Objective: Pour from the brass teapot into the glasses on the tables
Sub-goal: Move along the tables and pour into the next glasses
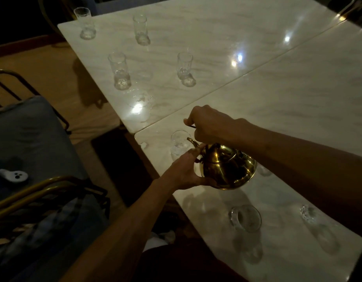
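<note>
The brass teapot (227, 167) hangs tilted over the near marble table (298, 110), its spout just over the rim of a clear glass (179, 144) at the table's corner. My right hand (208, 125) grips the thin wire handle above the pot. My left hand (186, 171) cups the pot's left side, thumb near the spout base. Two more glasses (245, 218) (310, 214) stand nearer me on this table. The far table (206, 27) carries several empty glasses, such as one (120, 71) and another (185, 68).
A further glass (264, 170) peeks out behind the teapot. Blue-cushioned chairs with gold metal frames (33, 190) stand at the left, a small white object (13, 176) on one seat. Brown floor (43, 64) lies beyond them. A narrow seam separates the two tables.
</note>
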{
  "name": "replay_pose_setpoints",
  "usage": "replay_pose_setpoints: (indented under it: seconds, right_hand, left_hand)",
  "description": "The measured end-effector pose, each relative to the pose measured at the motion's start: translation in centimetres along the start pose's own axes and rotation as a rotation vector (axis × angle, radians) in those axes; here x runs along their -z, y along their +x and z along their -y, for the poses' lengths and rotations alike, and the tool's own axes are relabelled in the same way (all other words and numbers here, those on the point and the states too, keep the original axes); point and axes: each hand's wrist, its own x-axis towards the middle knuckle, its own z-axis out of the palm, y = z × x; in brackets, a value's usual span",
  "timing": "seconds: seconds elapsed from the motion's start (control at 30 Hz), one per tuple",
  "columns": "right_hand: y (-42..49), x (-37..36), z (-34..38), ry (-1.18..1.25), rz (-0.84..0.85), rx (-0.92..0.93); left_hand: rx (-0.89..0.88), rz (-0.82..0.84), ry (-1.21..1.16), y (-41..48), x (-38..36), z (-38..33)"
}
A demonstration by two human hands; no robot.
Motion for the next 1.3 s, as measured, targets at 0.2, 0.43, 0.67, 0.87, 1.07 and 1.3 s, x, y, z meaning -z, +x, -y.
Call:
replay_pose_setpoints:
  seconds: [0.2, 0.43, 0.67, 0.87, 1.07, 1.3]
  right_hand:
    - [-0.2, 0.1, 0.0, 0.019, -0.002, -0.004]
    - [-0.7, 0.4, 0.1, 0.023, -0.004, -0.002]
    - [-0.9, 0.4, 0.4, 0.003, -0.009, -0.003]
    - [-1.1, 0.5, 0.6, 0.003, -0.02, -0.004]
    - [-1.1, 0.6, 0.5, -0.006, -0.035, -0.015]
    - [-1.1, 0.4, 0.6, 0.0, -0.036, -0.015]
  left_hand:
    - [0.009, 0.009, 0.013, 0.1, -0.1, -0.3]
    - [0.014, 0.02, 0.013, -0.1, -0.1, -0.5]
    - [0.01, 0.017, 0.012, -0.5, -0.1, -0.5]
    - [0.003, 0.014, 0.006, -0.8, 0.0, -0.8]
    - [0.001, 0.016, 0.015, -0.9, 0.2, -1.1]
    - [0.002, 0.022, 0.031, -1.0, 0.2, -1.2]
